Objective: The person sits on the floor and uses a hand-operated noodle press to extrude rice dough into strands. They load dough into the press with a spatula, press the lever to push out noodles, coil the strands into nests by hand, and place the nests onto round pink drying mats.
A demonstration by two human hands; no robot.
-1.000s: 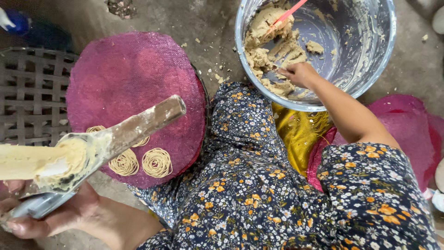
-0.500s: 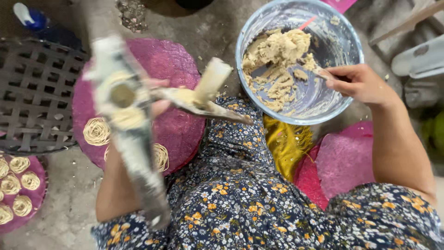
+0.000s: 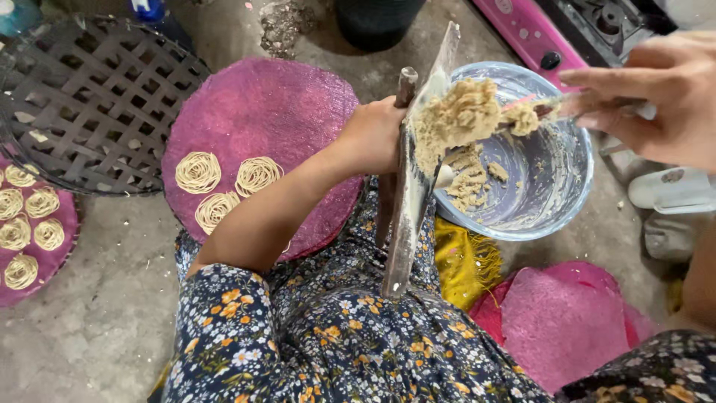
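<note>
From the head camera I look down on a lap in a dark floral dress (image 3: 350, 336), seated on a grey concrete floor (image 3: 89, 328). Ahead on the left lies a dark woven lattice tray (image 3: 89, 104), and just beside it a round magenta mat (image 3: 268, 127) carrying 3 pale coils of noodle dough (image 3: 198, 172). A second magenta mat (image 3: 37, 246) at the far left edge holds more coils; I count about 6, though the frame cuts it off. Another magenta mat (image 3: 567, 321) lies bare at lower right, next to a yellow cloth (image 3: 466, 265).

To the right of centre sits a metal bowl (image 3: 552, 194), its inside smeared, with crumbly beige dough (image 3: 470, 179) clinging near its left wall.

The left hand (image 3: 373, 138) is clenched around a long, dough-crusted press tool (image 3: 410, 194), held nearly upright over the lap and the bowl's left rim. A big lump of dough (image 3: 459, 112) sits on the tool's upper part.

The right hand (image 3: 656, 97) pinches a thin utensil (image 3: 574, 108), blurred so I can't tell what kind, its tip loaded with dough and touching the lump on the press.
</note>
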